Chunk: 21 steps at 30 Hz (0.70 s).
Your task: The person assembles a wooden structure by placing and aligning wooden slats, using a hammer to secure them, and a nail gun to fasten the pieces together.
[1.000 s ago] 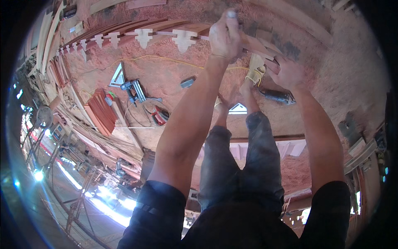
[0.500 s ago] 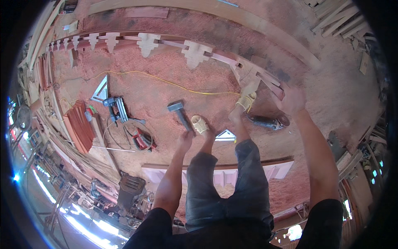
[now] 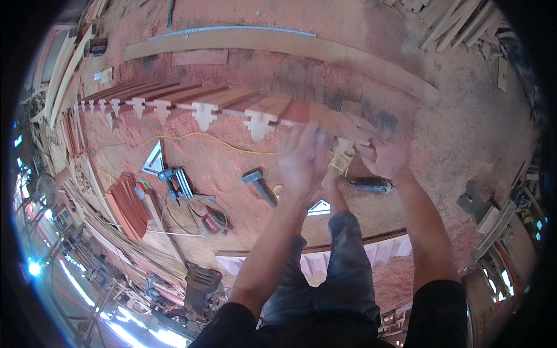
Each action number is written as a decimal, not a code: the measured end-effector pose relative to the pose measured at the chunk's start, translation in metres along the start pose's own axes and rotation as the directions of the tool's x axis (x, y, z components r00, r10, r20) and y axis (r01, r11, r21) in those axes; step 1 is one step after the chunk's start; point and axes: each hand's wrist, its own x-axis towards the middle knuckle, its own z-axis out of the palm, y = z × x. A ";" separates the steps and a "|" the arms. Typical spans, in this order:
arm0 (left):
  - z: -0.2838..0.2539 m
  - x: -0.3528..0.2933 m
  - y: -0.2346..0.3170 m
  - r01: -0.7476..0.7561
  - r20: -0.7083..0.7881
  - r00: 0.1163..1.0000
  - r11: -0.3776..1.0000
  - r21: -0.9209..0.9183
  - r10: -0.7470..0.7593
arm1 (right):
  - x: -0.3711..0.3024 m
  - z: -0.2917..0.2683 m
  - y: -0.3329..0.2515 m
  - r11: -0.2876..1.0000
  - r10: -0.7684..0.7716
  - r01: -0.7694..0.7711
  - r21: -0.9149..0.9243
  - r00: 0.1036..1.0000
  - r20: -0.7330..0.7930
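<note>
The right grip [image 3: 390, 158] clasps the end of a wooden rail [image 3: 233, 112]; the blurred left grip [image 3: 303, 156] hovers just beside, its hold unclear. Between them, a board [image 3: 337, 123] looks not fully settled. Left of both, profile-cut boards [image 3: 258, 123] already sit notched along the rail, receding in a long row.

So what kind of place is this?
It looks like a woodworking workshop. There's a row of wooden pieces with stepped ends, a hammer lying on the dusty floor, and a stack of reddish boards at the left.
</note>
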 end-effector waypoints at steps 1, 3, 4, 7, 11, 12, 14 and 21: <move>0.015 0.029 0.010 -0.057 0.029 0.998 0.992 0.112 0.054 | 0.000 -0.001 -0.001 1.000 0.011 -0.011 0.026 1.000 0.028; 0.039 0.061 0.019 -0.138 0.155 0.983 0.953 0.271 0.098 | 0.001 -0.004 -0.001 0.998 0.029 -0.033 0.053 0.996 0.085; 0.049 0.068 0.021 -0.160 0.286 0.956 0.925 0.345 0.059 | 0.002 -0.004 -0.001 0.998 0.038 -0.043 0.050 0.993 0.113; 0.061 0.065 0.017 -0.035 0.336 0.935 0.912 0.409 -0.114 | 0.003 -0.006 0.002 0.992 0.074 -0.098 0.077 0.961 0.266; 0.061 0.059 0.011 -0.078 0.335 0.939 0.905 0.418 -0.074 | 0.005 -0.007 0.006 0.993 0.028 -0.062 0.102 0.954 0.299; 0.062 0.059 0.011 -0.089 0.326 0.943 0.902 0.423 -0.059 | 0.006 -0.006 0.007 0.988 0.044 -0.089 0.130 0.948 0.314; 0.063 0.062 0.012 -0.102 0.329 0.943 0.899 0.426 -0.049 | 0.007 -0.006 0.007 0.977 0.065 -0.130 0.168 0.936 0.347; 0.061 0.064 0.014 -0.137 0.333 0.943 0.903 0.408 -0.007 | 0.005 -0.007 0.008 0.964 0.039 -0.097 0.249 0.973 0.228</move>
